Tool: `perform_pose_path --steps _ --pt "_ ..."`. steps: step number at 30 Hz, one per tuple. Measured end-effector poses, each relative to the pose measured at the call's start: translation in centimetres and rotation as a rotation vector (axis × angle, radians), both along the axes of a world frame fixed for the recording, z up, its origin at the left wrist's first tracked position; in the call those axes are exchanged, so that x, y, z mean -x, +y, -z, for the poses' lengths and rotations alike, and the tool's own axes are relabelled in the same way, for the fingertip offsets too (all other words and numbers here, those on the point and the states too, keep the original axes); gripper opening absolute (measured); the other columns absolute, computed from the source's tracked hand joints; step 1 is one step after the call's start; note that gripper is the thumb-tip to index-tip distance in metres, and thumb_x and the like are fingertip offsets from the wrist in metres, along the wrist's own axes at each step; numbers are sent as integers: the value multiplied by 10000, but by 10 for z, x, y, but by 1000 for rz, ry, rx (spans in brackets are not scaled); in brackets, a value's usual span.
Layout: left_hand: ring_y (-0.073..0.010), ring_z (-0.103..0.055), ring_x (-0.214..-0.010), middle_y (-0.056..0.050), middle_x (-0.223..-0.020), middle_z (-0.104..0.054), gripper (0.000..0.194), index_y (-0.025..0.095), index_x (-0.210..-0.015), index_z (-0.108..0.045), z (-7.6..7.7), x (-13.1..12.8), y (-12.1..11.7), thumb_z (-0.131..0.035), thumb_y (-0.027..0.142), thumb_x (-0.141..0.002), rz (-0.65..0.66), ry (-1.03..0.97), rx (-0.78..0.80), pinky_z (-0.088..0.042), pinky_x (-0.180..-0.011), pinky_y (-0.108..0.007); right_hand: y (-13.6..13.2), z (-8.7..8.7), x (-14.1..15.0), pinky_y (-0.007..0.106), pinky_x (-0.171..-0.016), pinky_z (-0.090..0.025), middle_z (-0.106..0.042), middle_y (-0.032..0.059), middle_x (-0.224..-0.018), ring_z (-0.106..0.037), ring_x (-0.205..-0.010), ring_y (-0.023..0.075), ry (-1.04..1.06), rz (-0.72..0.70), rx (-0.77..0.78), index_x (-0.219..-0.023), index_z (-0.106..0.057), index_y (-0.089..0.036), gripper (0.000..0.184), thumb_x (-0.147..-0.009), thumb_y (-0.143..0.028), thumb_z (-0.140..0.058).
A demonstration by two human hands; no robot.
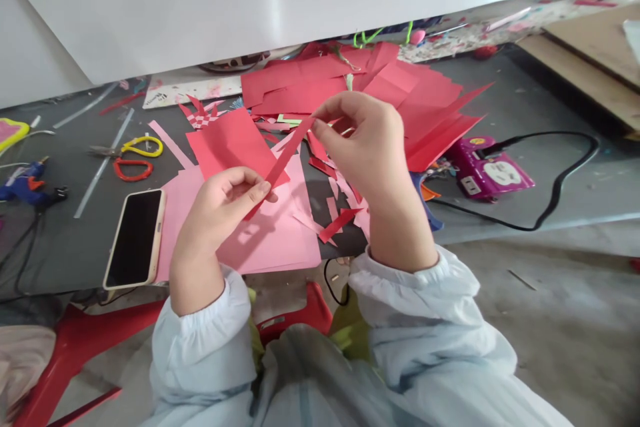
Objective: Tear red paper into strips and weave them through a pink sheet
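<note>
A narrow red paper strip (pixel 290 151) is stretched slantwise between my two hands, above the table. My left hand (pixel 220 203) pinches its lower part between thumb and fingers. At the upper end, my right hand (pixel 363 137) grips it with thumb and forefinger. Under the strip lie a red paper sheet (pixel 227 140) and larger pink paper sheets (pixel 280 247). Red and pink paper scraps (pixel 340 223) are scattered below my right hand. A woven red and pink paper piece (pixel 201 117) with pointed ends rests behind the red sheet.
To the left are a phone (pixel 134 240), scissors (pixel 135 157) with yellow and red handles, and a blue glue gun (pixel 27 183). Stacked red paper (pixel 310 83) lies at the back. A purple box (pixel 493 170) with a black cable and a cardboard box (pixel 590 67) are at right.
</note>
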State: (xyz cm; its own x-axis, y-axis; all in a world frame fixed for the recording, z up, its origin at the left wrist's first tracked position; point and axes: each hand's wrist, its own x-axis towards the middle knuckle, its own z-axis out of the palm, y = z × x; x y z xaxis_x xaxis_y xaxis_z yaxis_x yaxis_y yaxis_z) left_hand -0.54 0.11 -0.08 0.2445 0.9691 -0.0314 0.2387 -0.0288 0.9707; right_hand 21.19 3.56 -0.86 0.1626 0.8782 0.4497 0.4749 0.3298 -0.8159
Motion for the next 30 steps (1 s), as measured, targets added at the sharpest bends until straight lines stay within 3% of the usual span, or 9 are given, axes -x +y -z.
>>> perform_pose_path --steps 6,11,13,18,25,30 --pt "-191 -723 -701 -56 -715 -744 200 213 -776 -716 -1 4 2 -763 392 -855 -27 63 -34 -555 -605 -257 -1 -3 -21 339 -631 -439 -651 -4 -656 -544 -556 121 55 105 52 -896 -655 -218 113 -922 -322 -691" --pt "-177 -720 -690 -47 -734 -750 155 218 -774 -721 0 4 4 -756 348 -850 -52 98 -81 -556 -605 -245 -7 -15 -17 301 -488 -374 -637 1 -564 -529 -458 110 266 67 123 -897 -624 -212 74 -915 -217 -695" --pt "-179 -721 -693 -45 -734 -751 123 217 -771 -721 -1 1 4 -759 314 -835 -76 98 -91 -558 -612 -250 -4 -15 -15 284 -484 -395 -682 11 -629 -585 -502 119 353 5 147 -984 -625 -213 86 -924 -219 -686" --pt "-190 -718 -685 -45 -718 -749 93 208 -787 -720 0 -3 4 -758 288 -812 -144 80 -106 -558 -616 -270 3 -3 -5 257 -521 -472 -741 19 -827 -679 -630 133 458 -157 208 -1233 -590 -236 344 -936 -383 -682" --pt "-177 -739 -755 -34 -755 -771 117 210 -826 -714 -4 -5 2 -718 321 -864 -147 173 -30 -553 -691 -246 1 9 18 345 -736 -623 -761 58 -1084 -742 -949 210 363 -381 192 -1447 -475 -270 579 -928 -433 -672" --pt "-163 -712 -678 -32 -716 -755 150 215 -830 -713 -4 -4 2 -712 360 -872 -155 175 25 -482 -563 -218 -2 9 29 409 -879 -627 -707 95 -1279 -710 -1126 251 304 -486 145 -1590 -282 -319 828 -898 -508 -696"
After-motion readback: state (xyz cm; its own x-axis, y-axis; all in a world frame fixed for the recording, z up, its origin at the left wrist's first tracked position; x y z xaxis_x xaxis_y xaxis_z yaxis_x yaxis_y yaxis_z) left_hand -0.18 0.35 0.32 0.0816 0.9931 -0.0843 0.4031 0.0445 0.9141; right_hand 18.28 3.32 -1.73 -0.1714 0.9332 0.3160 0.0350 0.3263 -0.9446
